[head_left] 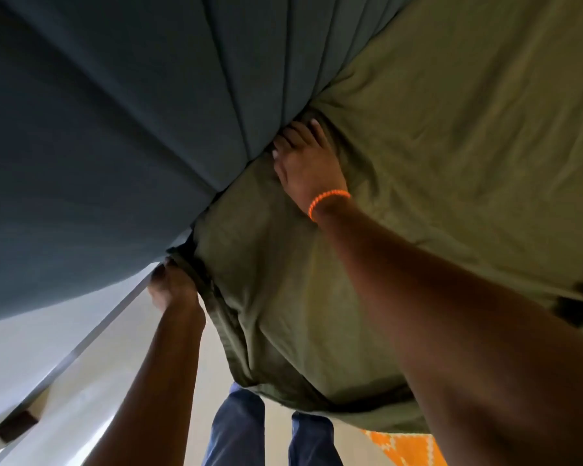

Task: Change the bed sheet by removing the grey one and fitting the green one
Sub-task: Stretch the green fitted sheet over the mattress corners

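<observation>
The green sheet [435,136] covers the bed across the right of the view, and its corner hangs bunched over the mattress corner. My right hand [303,159], with an orange bracelet on the wrist, presses flat on the sheet where it meets the blue-grey padded headboard [108,122]; the fingertips reach into the gap. My left hand [170,287] grips the gathered hem of the green sheet low at the bed's corner, beside the headboard's end. No grey sheet is in view.
A pale wall with a grey strip [91,338] runs along the lower left. A small dark block [16,428] sits at the bottom left. My legs in blue jeans [236,428] stand on a beige floor, and an orange patterned rug [404,449] lies beside them.
</observation>
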Motion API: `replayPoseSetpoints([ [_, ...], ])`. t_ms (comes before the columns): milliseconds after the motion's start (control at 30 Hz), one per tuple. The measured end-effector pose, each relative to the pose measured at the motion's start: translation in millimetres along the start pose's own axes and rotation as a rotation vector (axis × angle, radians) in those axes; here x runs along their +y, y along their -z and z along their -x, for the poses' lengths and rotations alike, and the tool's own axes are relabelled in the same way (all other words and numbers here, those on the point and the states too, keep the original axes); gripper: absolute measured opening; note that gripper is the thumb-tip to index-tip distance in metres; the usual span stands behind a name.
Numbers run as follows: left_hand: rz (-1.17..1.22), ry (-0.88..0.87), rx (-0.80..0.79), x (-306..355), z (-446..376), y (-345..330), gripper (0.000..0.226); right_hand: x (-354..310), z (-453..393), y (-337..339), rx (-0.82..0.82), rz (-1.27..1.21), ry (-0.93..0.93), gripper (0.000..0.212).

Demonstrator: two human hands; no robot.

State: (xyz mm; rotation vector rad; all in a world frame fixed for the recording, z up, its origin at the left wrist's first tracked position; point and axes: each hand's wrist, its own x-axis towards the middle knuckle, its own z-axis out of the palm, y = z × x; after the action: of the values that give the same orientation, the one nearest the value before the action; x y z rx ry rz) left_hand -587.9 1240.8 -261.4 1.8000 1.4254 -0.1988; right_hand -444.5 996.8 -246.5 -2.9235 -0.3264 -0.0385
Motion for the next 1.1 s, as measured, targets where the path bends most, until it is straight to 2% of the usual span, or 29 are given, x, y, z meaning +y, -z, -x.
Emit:
replayPoseSetpoints([
  [67, 0.056, -0.083, 0.019, -10, 14, 5, 0.049, -13, 46, 3, 0.056, -0.133, -0.083, 0.05],
  [133, 0.191, -0.114, -0.073, -18, 41, 7, 0.054, -29, 84, 9, 0.025, -0.161, -0.138, 0.056],
  [233, 0.215, 0.017, -0.194, -36, 71, 1, 0.08, -56, 136, 17, -0.071, -0.179, -0.163, 0.061],
  [300, 0.247, 0.137, -0.235, -46, 82, -1, 0.084, -69, 165, 26, -0.121, -0.248, -0.14, 0.06],
  [400, 0.291, 0.129, -0.228, -52, 96, 1, 0.07, -84, 218, 45, -0.191, -0.301, -0.194, 0.066],
  [500, 0.325, 0.032, -0.14, -57, 99, 11, 0.039, -100, 282, 56, -0.256, -0.12, -0.248, 0.072],
  [567, 0.32, -0.021, -0.092, -63, 96, 20, 0.033, -106, 310, 52, -0.267, 0.001, -0.151, 0.05],
  [633, 0.308, -0.047, -0.029, -74, 92, 32, 0.034, -107, 319, 48, -0.255, 0.012, -0.06, 0.034],
  [767, 0.218, -0.085, 0.031, -90, 84, 46, 0.034, -111, 314, 48, -0.29, -0.051, -0.05, 0.036],
  [900, 0.161, -0.094, 0.058, -86, 77, 45, 0.037, -109, 310, 56, -0.344, -0.069, 0.051, 0.027],
  [1000, 0.091, -0.051, 0.0, -73, 73, 25, 0.039, -98, 297, 57, -0.352, -0.058, 0.18, 0.023],
  [1100, 0.018, -0.012, -0.113, -64, 66, 7, 0.026, -96, 301, 51, -0.429, -0.017, 0.46, 0.034],
])
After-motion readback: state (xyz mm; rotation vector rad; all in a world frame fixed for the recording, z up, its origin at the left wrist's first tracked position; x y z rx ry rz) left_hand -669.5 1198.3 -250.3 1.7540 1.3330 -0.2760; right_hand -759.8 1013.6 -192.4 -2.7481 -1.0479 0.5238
